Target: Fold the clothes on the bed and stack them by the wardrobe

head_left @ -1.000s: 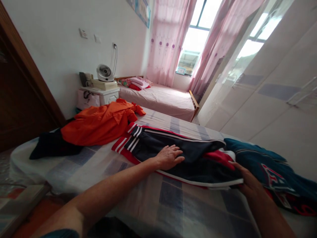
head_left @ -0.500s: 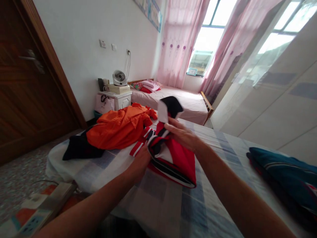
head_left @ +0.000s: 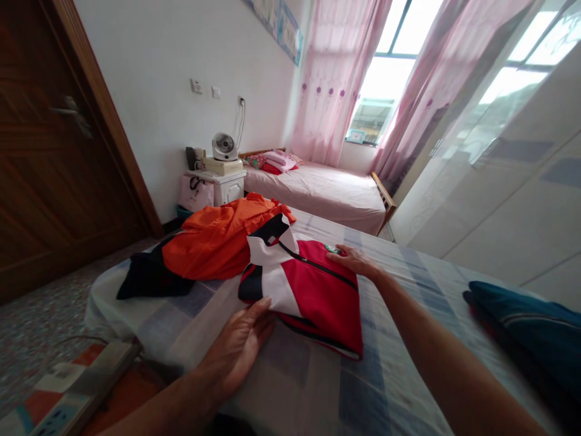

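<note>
A folded red, white and black zip-up jacket [head_left: 313,275] lies face up on the bed, its white collar standing toward the far left. My left hand [head_left: 247,339] is at the jacket's near left edge, thumb side over the fabric and the other fingers low against the edge, holding it lightly. Across the jacket, my right hand [head_left: 354,261] rests with fingers stretched out on the far edge, beside a small green badge [head_left: 333,249].
An orange garment [head_left: 218,236] and a black one [head_left: 152,272] lie left of the jacket on the checked sheet [head_left: 399,363]. Folded teal clothing [head_left: 526,321] sits at the right. A power strip [head_left: 86,381] is at the lower left. Beyond stands a pink-covered bed [head_left: 318,188].
The jacket has been turned over, from its folded underside to its front with collar and zip up. My hands have moved apart to its opposite edges.
</note>
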{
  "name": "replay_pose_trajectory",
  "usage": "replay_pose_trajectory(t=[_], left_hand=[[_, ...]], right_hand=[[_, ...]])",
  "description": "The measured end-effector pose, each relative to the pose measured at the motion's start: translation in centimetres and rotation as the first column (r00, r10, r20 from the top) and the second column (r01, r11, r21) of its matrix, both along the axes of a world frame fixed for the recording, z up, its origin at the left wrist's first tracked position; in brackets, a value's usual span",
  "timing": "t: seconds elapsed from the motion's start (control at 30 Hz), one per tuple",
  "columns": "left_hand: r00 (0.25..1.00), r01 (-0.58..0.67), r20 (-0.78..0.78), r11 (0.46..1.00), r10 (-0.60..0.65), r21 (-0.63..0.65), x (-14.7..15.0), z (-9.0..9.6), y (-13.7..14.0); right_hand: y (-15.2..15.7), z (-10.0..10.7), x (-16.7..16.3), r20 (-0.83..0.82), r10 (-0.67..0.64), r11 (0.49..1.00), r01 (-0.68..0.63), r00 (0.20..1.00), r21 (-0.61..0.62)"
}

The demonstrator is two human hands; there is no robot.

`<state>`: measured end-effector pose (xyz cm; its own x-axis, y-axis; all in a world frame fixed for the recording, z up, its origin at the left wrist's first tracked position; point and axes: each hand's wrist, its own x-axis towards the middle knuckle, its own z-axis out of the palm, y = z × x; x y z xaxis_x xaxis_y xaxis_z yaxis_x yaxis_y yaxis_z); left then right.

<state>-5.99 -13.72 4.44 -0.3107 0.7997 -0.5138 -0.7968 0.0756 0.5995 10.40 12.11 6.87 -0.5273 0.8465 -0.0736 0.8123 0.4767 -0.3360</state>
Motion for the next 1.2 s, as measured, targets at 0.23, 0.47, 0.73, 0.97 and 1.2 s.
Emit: replay_pose_trajectory(t=[0.23,0.47,0.73,0.97,1.2], left_hand=[[1.0,-0.012,0.018,0.99,0.015,-0.138,-0.3,0.3,4.0],[0.997,0.013,-0.083,0.998,-0.008,0.058,-0.2,4.1,7.8],[0.816,0.291,-0.536,0.955,-0.218,0.054,0.3,4.9,15.1],[0.378,0.263,-0.925,0.962,-0.039,0.067,2.8,0.4,15.6],[-0.609,0.392,-0.789,0.895,0.081,-0.211,6.2,-0.5,15.7]], right_hand=[[1.2,0.1,0.3,-0.027,0.073,0.974,-0.077,0.997,-0.215],[-2.6,5.1,4.9,-0.498,-0.109,0.944,-0.067,0.86,-0.323],[-8.6,6.0,13.5,-0.483,-0.425,0.862,0.179,0.766,-0.474],[-8.0,-0.3,17.2,-0.224,-0.34,0.927,0.366,0.913,0.087],[-6.2,-1.4,11.9,-0.201,-0.092,0.891,0.171,0.975,0.421]])
